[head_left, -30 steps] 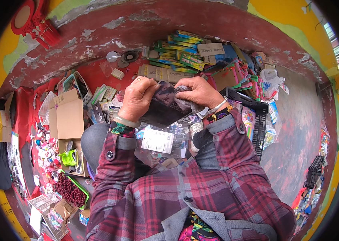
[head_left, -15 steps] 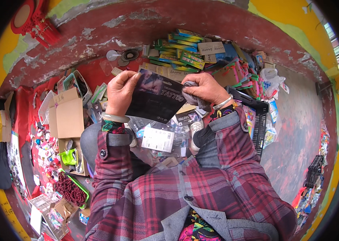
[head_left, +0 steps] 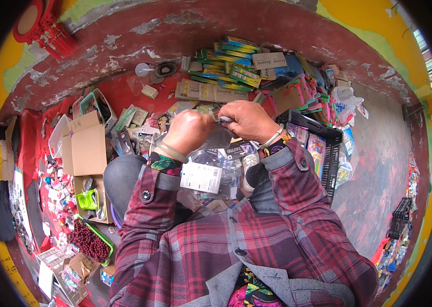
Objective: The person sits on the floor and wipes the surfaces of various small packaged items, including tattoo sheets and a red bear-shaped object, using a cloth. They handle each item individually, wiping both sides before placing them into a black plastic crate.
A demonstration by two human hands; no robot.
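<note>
My left hand (head_left: 190,130) is closed, knuckles up, its fingertips brought against those of my right hand. My right hand (head_left: 252,122) is closed too, with a bit of grey cloth (head_left: 224,119) showing at its fingertips. Below the joined fingers a translucent plastic sheet (head_left: 218,139) shows; whether it hangs from my left hand I cannot tell. The black printed package is not plainly visible. Under my hands, between my shoes, lie a white card with printing (head_left: 200,177) and several clear plastic packs.
A black plastic crate (head_left: 332,153) with packs stands at right. Left are an open cardboard box (head_left: 84,148), a wire basket (head_left: 104,110) and a tray of dark red beads (head_left: 89,240). Yellow-green boxes (head_left: 234,64) are piled by the wall.
My left hand has moved right and down to meet my right hand, which has shifted slightly left and down. The black package's printed face has gone from sight.
</note>
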